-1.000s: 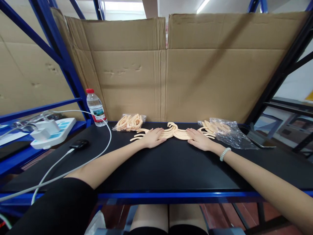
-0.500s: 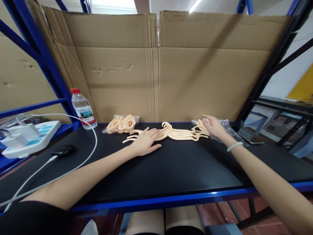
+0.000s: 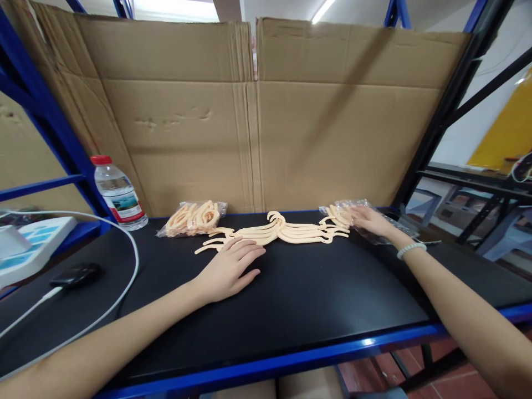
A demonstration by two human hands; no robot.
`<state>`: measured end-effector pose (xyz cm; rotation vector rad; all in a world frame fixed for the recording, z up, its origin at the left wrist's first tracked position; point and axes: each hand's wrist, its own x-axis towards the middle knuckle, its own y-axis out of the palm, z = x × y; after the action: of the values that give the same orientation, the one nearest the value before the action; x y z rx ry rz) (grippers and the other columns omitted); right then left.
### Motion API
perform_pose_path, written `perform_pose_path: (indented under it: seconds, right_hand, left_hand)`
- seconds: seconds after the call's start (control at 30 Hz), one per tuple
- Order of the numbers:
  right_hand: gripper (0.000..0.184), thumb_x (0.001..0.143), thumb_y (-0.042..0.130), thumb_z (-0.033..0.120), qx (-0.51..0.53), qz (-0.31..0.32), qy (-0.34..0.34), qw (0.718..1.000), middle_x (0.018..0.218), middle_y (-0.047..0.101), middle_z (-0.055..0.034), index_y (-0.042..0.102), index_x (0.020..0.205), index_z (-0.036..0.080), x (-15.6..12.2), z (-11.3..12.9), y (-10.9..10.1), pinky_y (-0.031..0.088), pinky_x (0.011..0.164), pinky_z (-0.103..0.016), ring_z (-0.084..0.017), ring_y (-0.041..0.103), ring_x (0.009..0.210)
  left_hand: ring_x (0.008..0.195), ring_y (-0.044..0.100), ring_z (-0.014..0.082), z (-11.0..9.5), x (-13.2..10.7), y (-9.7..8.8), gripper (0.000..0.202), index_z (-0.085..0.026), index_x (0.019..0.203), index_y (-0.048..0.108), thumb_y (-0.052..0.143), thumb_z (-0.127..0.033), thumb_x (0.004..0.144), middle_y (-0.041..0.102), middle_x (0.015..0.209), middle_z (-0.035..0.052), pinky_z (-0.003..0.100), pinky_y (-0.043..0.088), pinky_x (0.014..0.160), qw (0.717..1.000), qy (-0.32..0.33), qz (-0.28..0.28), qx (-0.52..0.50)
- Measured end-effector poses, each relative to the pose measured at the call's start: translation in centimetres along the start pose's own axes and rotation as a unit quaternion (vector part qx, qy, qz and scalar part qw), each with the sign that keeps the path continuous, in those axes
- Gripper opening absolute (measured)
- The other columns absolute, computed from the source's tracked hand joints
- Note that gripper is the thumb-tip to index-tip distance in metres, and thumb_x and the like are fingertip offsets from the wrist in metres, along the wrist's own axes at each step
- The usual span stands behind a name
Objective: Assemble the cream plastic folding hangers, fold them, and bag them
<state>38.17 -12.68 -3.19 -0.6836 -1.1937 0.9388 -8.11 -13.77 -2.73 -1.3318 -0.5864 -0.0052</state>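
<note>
A row of peach plastic hangers [image 3: 286, 231] lies flat on the black tabletop [image 3: 291, 299] near the cardboard wall. My left hand [image 3: 230, 267] rests flat and open on the table, just in front of the hangers' left end, holding nothing. My right hand [image 3: 369, 220] lies palm down, fingers spread, on a clear plastic bag [image 3: 376, 221] that holds more peach hangers at the right end of the row. A white bead bracelet [image 3: 410, 250] circles my right wrist. A second bag of hangers [image 3: 192, 216] sits at the back left.
A water bottle with a red cap [image 3: 117, 194] stands at the back left. A white cable [image 3: 120, 288] runs to a black device [image 3: 75, 274] beside a white power strip [image 3: 29, 250]. Cardboard sheets [image 3: 257, 122] wall the back. Blue rack posts [image 3: 37, 111] frame the bench.
My right hand left the middle hangers and moved right onto the plastic bag. My left hand slid back toward me, off the hangers. The view shifted right.
</note>
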Motion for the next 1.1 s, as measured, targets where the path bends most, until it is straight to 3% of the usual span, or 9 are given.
perform_pose_path:
  seconds: [0.1, 0.17, 0.3, 0.43, 0.7, 0.87, 0.97, 1.1]
  right_hand:
    - [0.045, 0.085, 0.041, 0.033, 0.025, -0.062, 0.025, 0.997, 0.121, 0.062, -0.0211, 0.065, 0.115, 0.009, -0.5, 1.9, -0.4, 0.043, 0.099, -0.048, -0.034, 0.055, 0.117]
    - [0.047, 0.088, 0.034, 0.032, 0.050, -0.079, 0.031, 0.995, 0.112, 0.066, -0.0203, 0.063, 0.115, 0.008, -1.2, 4.3, -0.1, 0.049, 0.088, -0.044, -0.031, 0.062, 0.102]
    - [0.034, 0.085, 0.043, 0.032, 0.103, -0.017, -0.029, 0.994, 0.076, 0.068, -0.0060, 0.068, 0.099, 0.015, -3.4, 10.4, 1.2, 0.048, 0.062, -0.029, -0.019, 0.063, 0.066]
    - [0.030, 0.084, 0.047, 0.028, 0.067, 0.038, -0.107, 0.991, 0.069, 0.064, -0.0027, 0.067, 0.102, 0.015, -5.5, 14.8, 2.3, 0.041, 0.060, -0.028, -0.018, 0.060, 0.065]
    - [0.033, 0.088, 0.046, 0.028, -0.020, 0.079, -0.056, 0.995, 0.060, 0.058, 0.0002, 0.065, 0.111, 0.016, -6.3, 15.0, 2.5, 0.034, 0.053, -0.026, -0.018, 0.057, 0.057]
    - [0.030, 0.088, 0.046, 0.028, -0.026, 0.106, -0.074, 0.991, 0.059, 0.057, 0.0009, 0.063, 0.110, 0.016, -6.3, 15.0, 2.3, 0.032, 0.053, -0.026, -0.017, 0.055, 0.055]
    - [0.024, 0.089, 0.046, 0.030, -0.029, 0.098, -0.093, 0.990, 0.060, 0.058, -0.0003, 0.064, 0.100, 0.018, -7.1, 15.7, 2.0, 0.032, 0.053, -0.026, -0.017, 0.055, 0.055]
    - [0.018, 0.091, 0.047, 0.033, -0.005, 0.147, -0.180, 0.973, 0.060, 0.057, 0.0010, 0.061, 0.089, 0.022, -8.5, 17.3, 1.5, 0.030, 0.052, -0.025, -0.014, 0.053, 0.052]
  left_hand:
    - [0.112, 0.058, 0.0262, -0.2, -0.2, 0.0, 0.030, -0.017, 0.121, 0.057, 0.046, -0.028, 0.095, 0.066, 0.117, 0.0110, 0.045, 0.043, 0.100, 1.000, -0.024, 0.003, 0.005]
    - [0.106, 0.059, 0.0262, -0.4, -0.3, 0.1, 0.029, -0.016, 0.118, 0.058, 0.047, -0.027, 0.094, 0.066, 0.112, 0.0111, 0.044, 0.047, 0.093, 0.999, -0.043, 0.005, 0.004]
    - [0.102, 0.060, 0.0254, -0.9, -0.5, 0.3, 0.026, -0.015, 0.112, 0.062, 0.048, -0.026, 0.093, 0.066, 0.108, 0.0108, 0.041, 0.050, 0.089, 0.997, -0.078, 0.003, -0.015]
    - [0.099, 0.062, 0.0238, -1.3, -0.6, 0.3, 0.026, -0.017, 0.110, 0.063, 0.047, -0.024, 0.092, 0.066, 0.107, 0.0101, 0.038, 0.053, 0.085, 0.994, -0.106, 0.009, -0.030]
    - [0.108, 0.062, 0.0245, -1.5, -0.8, 0.4, 0.028, -0.018, 0.115, 0.061, 0.050, -0.026, 0.089, 0.064, 0.118, 0.0100, 0.038, 0.054, 0.089, 0.989, -0.146, 0.015, -0.033]
    - [0.094, 0.065, 0.0232, -1.5, -0.7, 0.1, 0.029, -0.018, 0.114, 0.061, 0.046, -0.029, 0.092, 0.064, 0.110, 0.0097, 0.035, 0.056, 0.077, 0.984, -0.169, 0.061, -0.020]
    - [0.086, 0.067, 0.0222, -1.8, -0.7, -0.2, 0.029, -0.017, 0.113, 0.061, 0.042, -0.028, 0.094, 0.066, 0.101, 0.0084, 0.034, 0.055, 0.071, 0.986, -0.139, 0.088, -0.011]
    - [0.078, 0.068, 0.0209, -2.6, -0.9, -0.5, 0.030, -0.017, 0.116, 0.058, 0.037, -0.025, 0.097, 0.069, 0.091, 0.0061, 0.031, 0.053, 0.065, 0.990, -0.078, 0.116, -0.012]
